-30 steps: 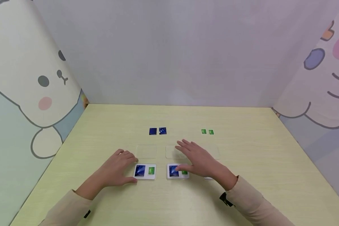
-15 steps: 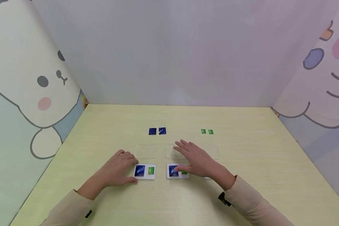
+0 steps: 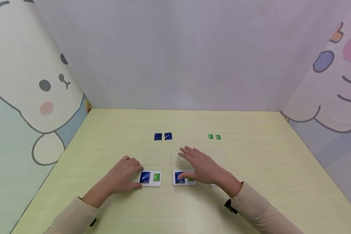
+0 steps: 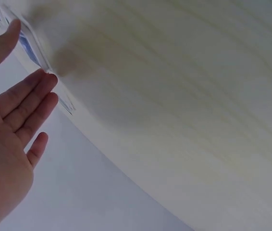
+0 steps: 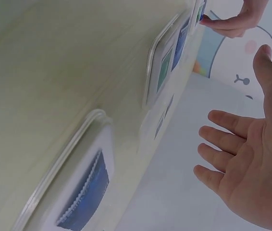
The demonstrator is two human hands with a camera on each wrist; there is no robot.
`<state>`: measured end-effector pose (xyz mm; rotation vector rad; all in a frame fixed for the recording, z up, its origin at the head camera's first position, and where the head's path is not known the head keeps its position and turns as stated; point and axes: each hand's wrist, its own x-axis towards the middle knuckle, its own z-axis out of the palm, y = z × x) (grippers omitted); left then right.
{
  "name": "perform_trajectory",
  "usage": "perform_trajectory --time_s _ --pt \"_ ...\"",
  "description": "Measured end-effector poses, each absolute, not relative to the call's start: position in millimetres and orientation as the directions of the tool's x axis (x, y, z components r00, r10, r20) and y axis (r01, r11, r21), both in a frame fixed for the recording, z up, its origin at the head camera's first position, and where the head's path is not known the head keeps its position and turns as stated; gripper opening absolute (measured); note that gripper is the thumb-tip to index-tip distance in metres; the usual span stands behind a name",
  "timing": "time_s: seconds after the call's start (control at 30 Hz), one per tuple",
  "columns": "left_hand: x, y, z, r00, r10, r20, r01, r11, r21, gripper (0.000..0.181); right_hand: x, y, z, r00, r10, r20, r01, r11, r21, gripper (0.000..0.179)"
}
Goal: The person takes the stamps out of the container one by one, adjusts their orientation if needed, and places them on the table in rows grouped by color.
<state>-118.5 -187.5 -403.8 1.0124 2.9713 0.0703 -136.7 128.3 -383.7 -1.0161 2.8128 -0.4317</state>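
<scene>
- Towards the left edge of the bench point(image 3: 251, 146), the left hand point(image 3: 123, 175) is resting beside the left white case point(image 3: 151, 178). Its fingers are rather straight; thumb and forefinger are standing at the two left corners. I cannot tell if they are pressing.
- This case is holding one blue stamp point(image 3: 145, 177) and, to its right, one green stamp point(image 3: 156, 177). It is looking light, stiff, maybe slippery; better to hold its rims.
- Beyond it, towards the bench's far edge, the left clear plate point(image 3: 151, 157) is lying flat, then two loose blue stamps point(image 3: 168, 136), probably thin and fragile, for lifting by the borders.
- The middle white case point(image 3: 186, 182) is holding a blue and a green stamp too; the middle clear plate point(image 3: 176, 159) is lying beyond.
- The right hand point(image 3: 200, 165) is hanging over these, fingers spread, gripping nothing.
- Rightmost, two loose green stamps point(image 3: 218, 137) are lying beyond the right clear plate point(image 3: 219, 157). The right white case point(image 5: 90, 139), mostly hidden in the head view, is holding a blue stamp; a green one I cannot see.
</scene>
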Motion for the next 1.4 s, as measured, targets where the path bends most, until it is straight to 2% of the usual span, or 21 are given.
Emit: perform_trajectory --time_s 0.97,1.4 --pt "-118.1 -184.5 -401.4 -0.797 0.603 -0.017 0.601 0.796 0.068 0.052 -136.2 121.3 -382.8 -0.764 -0.643 -0.044 -0.602 0.736 -0.308 0.08" --pt "-117.4 -184.7 -404.6 -0.783 0.621 0.031 0.622 0.78 0.067 0.048 -140.4 116.8 -384.5 -0.747 -0.665 -0.031 -0.625 0.716 -0.311 0.08"
